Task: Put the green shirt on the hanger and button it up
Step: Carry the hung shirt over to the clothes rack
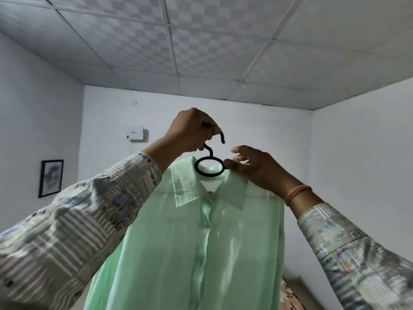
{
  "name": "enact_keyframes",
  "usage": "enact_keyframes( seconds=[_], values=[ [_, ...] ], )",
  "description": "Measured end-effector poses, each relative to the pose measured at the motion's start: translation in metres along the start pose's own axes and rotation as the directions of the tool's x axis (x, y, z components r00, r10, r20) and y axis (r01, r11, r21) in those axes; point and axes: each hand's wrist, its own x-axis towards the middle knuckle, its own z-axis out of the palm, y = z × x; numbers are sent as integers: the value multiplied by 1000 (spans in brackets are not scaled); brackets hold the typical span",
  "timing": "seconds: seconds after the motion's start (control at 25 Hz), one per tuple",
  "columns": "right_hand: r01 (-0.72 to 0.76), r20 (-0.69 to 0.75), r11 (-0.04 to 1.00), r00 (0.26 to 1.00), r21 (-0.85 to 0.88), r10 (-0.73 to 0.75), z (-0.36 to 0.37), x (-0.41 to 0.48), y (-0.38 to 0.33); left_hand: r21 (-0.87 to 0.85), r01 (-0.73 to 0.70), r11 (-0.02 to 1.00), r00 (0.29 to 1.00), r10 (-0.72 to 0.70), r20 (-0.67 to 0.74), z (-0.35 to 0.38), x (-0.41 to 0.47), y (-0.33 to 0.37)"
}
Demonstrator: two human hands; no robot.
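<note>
A pale green shirt (201, 238) hangs in front of me on a black hanger (209, 167), held up high towards the ceiling. Its front placket looks closed, with buttons running down the middle. My left hand (191, 133) grips the hanger's hook from above. My right hand (254, 168) pinches the right side of the hanger's black ring at the collar, thumb on the ring and the other fingers spread loosely. The hanger's shoulders are hidden inside the shirt.
White walls and a tiled ceiling surround me. A white box (134, 132) with a cable is mounted on the far wall. A framed picture (51, 178) hangs on the left wall. Patterned fabric (288, 296) shows at the bottom right.
</note>
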Motion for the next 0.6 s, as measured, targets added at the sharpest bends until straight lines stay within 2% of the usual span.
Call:
enact_keyframes(
  seconds=[0.08,0.16,0.24,0.28,0.36,0.4,0.44,0.52,0.6],
  values=[
    [-53,109,993,993,106,41,-14,-6,8,-17,6,1000,1000,-6,-7,0,0,-1],
    [-45,203,996,977,-82,61,-26,-9,20,-32,9,999,1000,-10,-14,-1,0,-5],
    [-9,154,948,986,-319,62,-31,-7,27,-57,9,998,1000,-9,-8,-3,-2,-9],
    [-16,142,927,987,-375,75,-32,-6,28,-68,7,998,1000,-7,-1,-5,-3,-9],
    [-51,151,926,982,-374,115,-30,-7,25,-66,1,998,1000,-1,1,-6,-3,-8],
    [-53,147,950,984,-308,102,-28,-8,20,-55,0,998,1000,0,-9,-6,-2,-6],
    [-17,109,976,993,-219,42,-25,-10,12,-44,1,999,1000,-2,-19,-5,-2,-5],
    [203,-67,975,976,-89,-209,-15,-17,-11,-28,1,1000,1000,-2,-25,-4,0,-3],
    [390,-165,902,893,-182,-419,1,-25,-34,-25,7,1000,1000,-7,-15,-2,-1,-3]
  ],
)
